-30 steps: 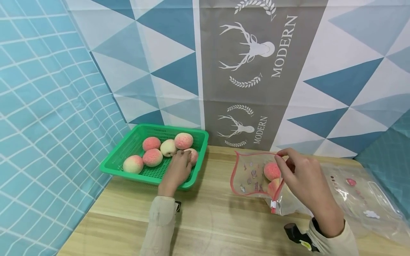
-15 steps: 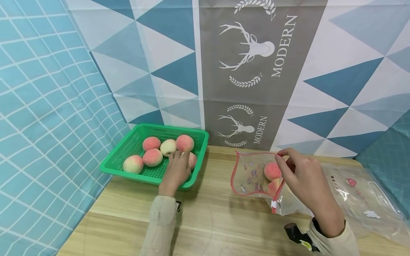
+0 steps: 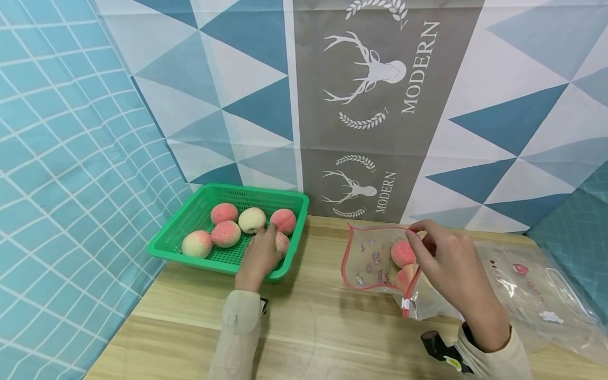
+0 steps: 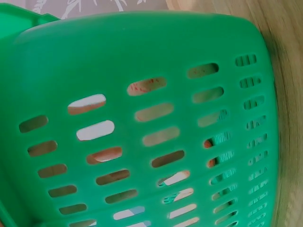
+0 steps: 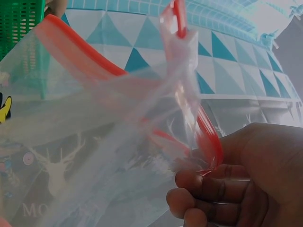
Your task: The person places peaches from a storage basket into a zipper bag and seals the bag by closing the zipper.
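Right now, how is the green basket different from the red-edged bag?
The green basket is opaque, with slotted walls; the red-edged bag is see-through, with small prints.
The basket looks stiff; the bag looks soft, pinched by the right hand.
More peaches show in the basket than in the bag.
Both contain peaches.

Left hand in the basket: three peaches lie left of it, one just beyond its fingertips, two to its right; right hand at the edge of the zip bag, two bagged peaches just left of its fingers, a second bag to its right
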A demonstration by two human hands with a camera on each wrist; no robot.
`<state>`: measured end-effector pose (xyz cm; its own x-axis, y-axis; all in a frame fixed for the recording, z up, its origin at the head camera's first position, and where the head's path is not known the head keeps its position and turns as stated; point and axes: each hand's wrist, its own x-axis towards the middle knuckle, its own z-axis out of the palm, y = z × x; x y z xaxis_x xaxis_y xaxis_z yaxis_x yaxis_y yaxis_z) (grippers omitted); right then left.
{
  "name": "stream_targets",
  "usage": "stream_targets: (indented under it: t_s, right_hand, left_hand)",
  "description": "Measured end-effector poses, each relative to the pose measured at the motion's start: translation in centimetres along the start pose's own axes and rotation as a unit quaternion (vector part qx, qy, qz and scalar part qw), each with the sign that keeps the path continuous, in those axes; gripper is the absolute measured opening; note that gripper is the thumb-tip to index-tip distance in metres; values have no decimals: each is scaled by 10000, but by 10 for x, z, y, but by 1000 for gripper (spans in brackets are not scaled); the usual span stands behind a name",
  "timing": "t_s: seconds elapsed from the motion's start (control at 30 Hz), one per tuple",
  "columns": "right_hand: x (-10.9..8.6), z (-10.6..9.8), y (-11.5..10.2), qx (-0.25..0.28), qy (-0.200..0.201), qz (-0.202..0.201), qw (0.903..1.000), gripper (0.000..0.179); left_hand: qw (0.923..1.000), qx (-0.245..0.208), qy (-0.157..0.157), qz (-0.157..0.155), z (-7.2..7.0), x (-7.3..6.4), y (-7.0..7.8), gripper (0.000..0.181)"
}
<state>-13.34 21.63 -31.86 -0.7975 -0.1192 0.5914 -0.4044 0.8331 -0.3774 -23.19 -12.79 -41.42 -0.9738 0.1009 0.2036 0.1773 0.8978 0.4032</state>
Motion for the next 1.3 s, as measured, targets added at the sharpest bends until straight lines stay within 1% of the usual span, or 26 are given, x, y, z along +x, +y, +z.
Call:
stream_targets:
  t_s: [0.17, 0.33, 0.43, 0.5, 0.6, 0.7, 0.9, 1.1, 1.2, 1.3]
  right_hand:
    - [0, 0, 0, -1, -40, 37, 10000, 7]
    - [1, 0, -1, 6, -62, 52, 10000, 7]
    - [2, 0, -2, 7, -62, 23, 10000, 7]
    - [2, 0, -2, 18, -42, 1, 10000, 7]
    - [1, -1, -1, 37, -30, 7, 10000, 8]
    - [0, -1, -1, 32, -33, 13, 10000, 9]
    - [-2, -1, -1, 21, -59, 75, 10000, 9]
    - [-3, 0, 0, -9, -36, 34, 10000, 8]
    - [-2, 0, 1, -14, -55, 7, 10000, 9]
    - [-1, 0, 1, -24, -59, 2, 10000, 9]
  left_hand:
    - [9995, 157, -39, 268, -1, 0, 0, 43]
    - [9989, 141, 132, 424, -1, 0, -1, 37]
    - [9987, 24, 291, 407, -1, 0, -3, 39]
    - [9984, -135, 383, 403, -2, 0, -3, 44]
    - [9977, -385, 424, 369, -2, 0, -3, 54]
    - [9965, -529, 508, 401, -2, 0, -3, 58]
    - [9950, -507, 714, 477, -5, -1, -2, 59]
    - [9926, -518, 939, 566, -13, -2, 3, 60]
    - [9917, -528, 1002, 615, -16, -2, 5, 60]
    - [9917, -558, 997, 582, -18, -3, 6, 60]
